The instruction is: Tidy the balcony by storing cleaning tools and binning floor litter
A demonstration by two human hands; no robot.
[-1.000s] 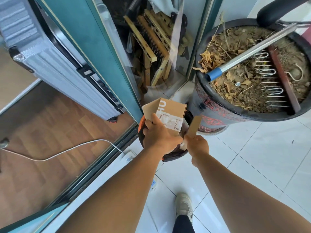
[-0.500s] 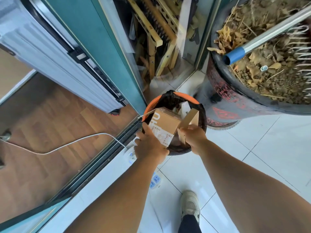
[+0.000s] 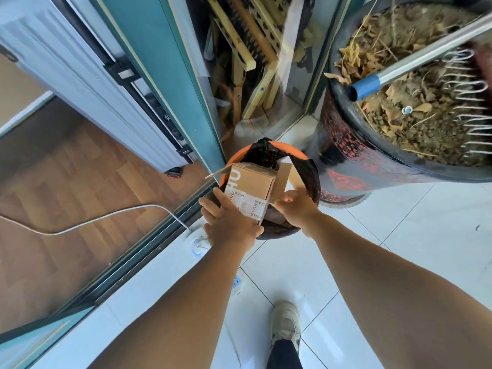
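So from my feed I've got two hands on one cardboard box (image 3: 250,191), which sits in the mouth of the one orange bin (image 3: 241,155) with its black liner (image 3: 306,171). My left hand (image 3: 230,223) is wrapped round the box's near left corner, fingers up the side with the printed tape. My right hand (image 3: 298,205) is at the box's right edge, by one loose flap (image 3: 282,179) that sticks up; the fingers curl over that way, but I honestly can't tell if they're pinching the flap or just pushing on it. A second flap pokes out over the bin's left rim.

Count of the rest: one big dark planter (image 3: 359,161) with red patterning just right of the bin, full of dry leaves (image 3: 351,62); one metal pole (image 3: 415,59) with a blue end lying across it; one row of wire hooks (image 3: 468,107) on the soil. One white cable (image 3: 87,222) runs over the wood floor to one power strip (image 3: 198,239) by the door track. One shoe (image 3: 286,324) on the white tiles below.
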